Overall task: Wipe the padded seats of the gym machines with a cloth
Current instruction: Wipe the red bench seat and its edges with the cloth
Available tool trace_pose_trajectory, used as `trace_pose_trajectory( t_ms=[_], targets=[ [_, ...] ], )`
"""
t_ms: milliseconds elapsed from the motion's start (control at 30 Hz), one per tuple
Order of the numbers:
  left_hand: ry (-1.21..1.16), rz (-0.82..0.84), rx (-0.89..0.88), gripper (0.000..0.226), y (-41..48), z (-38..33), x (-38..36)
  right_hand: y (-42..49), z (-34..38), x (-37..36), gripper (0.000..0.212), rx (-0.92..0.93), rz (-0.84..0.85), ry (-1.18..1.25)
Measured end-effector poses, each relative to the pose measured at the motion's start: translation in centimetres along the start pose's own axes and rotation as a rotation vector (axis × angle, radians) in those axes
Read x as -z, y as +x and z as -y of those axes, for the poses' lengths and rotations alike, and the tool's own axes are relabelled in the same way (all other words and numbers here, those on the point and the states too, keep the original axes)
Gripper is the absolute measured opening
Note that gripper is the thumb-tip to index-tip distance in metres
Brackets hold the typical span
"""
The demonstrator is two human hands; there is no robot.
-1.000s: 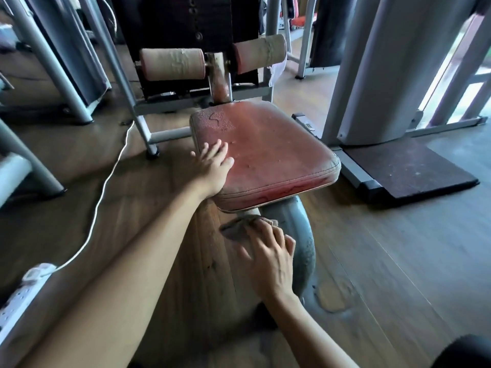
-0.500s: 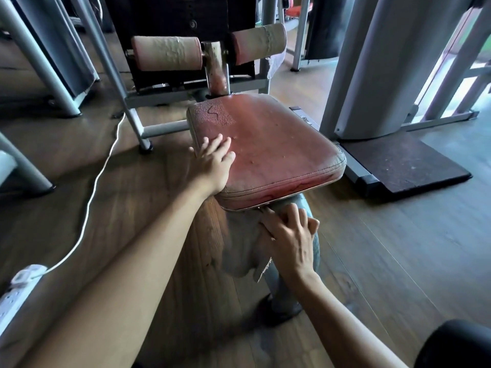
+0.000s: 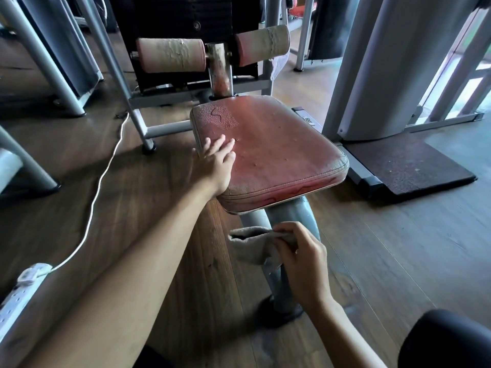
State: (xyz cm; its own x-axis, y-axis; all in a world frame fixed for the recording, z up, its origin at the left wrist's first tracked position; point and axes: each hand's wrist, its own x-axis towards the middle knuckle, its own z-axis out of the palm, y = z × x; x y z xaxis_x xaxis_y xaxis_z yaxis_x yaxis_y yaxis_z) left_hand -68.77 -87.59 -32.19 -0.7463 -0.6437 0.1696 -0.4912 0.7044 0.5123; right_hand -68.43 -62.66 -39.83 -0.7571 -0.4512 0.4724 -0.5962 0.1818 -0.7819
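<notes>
Two roller pads [image 3: 171, 55] behind seat [image 3: 279, 150]; left hand [image 3: 215, 166], fingers [image 3: 219, 144] straight, on it; right hand [image 3: 303, 261] pinches cloth [image 3: 249, 245].

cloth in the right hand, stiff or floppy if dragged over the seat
Probably floppy: the cloth sags and folds where the right hand pinches it. Likely light, since a few fingers carry it. Its towel-like surface may drag on the worn red seat.

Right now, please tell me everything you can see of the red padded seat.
The red padded seat is a rounded square cushion, seemingly worn vinyl, stitched along its front edge. Its top is pitted, with a cracked patch at the far left corner. It sits on a grey post. The left hand rests flat on its left edge; the cloth, held by the right hand, hangs below, not touching it.
</notes>
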Motion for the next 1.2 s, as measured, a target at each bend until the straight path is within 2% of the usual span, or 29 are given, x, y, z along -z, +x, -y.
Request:
trace_pose_trajectory(
  t_ms=[100, 200, 333, 467, 567, 633, 733, 800, 900, 1033, 1200],
  targets=[
    [-0.009, 0.004, 0.000, 0.044, 0.0, 0.1, 0.0, 0.9, 2.3, 0.9, 0.031, 0.027, -0.036, 0.114],
    [-0.013, 0.014, 0.005, 0.044, 0.2, 0.1, 0.1, 3.2, 3.3, 0.0, 0.020, 0.112, -0.167, 0.133],
    [-0.035, 0.018, 0.016, 0.045, 0.1, 0.1, 0.1, 6.3, 2.7, -2.6, 0.016, -0.013, -0.440, -0.044],
    [-0.068, 0.023, 0.014, 0.044, 0.1, 0.1, 0.1, 5.9, 4.4, -4.5, 0.021, -0.142, -0.536, 0.121],
    [-0.095, 0.016, 0.027, 0.044, 0.2, -0.1, 0.1, 5.3, 5.4, -5.6, 0.018, -0.162, -0.621, 0.159],
    [-0.088, 0.002, 0.032, 0.043, 0.2, -0.1, 0.1, 4.1, 5.2, -6.6, 0.020, -0.104, -0.565, 0.150],
    [-0.104, -0.005, 0.028, 0.042, 0.3, -0.1, 0.1, 2.1, 4.2, -7.8, 0.057, -0.037, -0.354, 0.007],
    [-0.117, 0.000, 0.025, 0.042, 0.2, 0.0, 0.0, 2.1, 3.3, -7.8, 0.065, -0.019, -0.336, -0.024],
    [-0.111, 0.002, 0.024, 0.042, 0.2, 0.0, 0.1, 3.1, 2.1, -6.6, 0.045, 0.063, -0.392, -0.021],
    [-0.100, 0.008, 0.023, 0.042, 0.3, 0.0, 0.1, 3.6, 1.4, -5.1, 0.032, 0.144, -0.405, -0.026],
    [-0.063, -0.012, 0.011, 0.042, 0.4, 0.3, -0.2, 3.4, 2.4, -6.1, 0.029, 0.019, -0.529, 0.097]
  ],
)
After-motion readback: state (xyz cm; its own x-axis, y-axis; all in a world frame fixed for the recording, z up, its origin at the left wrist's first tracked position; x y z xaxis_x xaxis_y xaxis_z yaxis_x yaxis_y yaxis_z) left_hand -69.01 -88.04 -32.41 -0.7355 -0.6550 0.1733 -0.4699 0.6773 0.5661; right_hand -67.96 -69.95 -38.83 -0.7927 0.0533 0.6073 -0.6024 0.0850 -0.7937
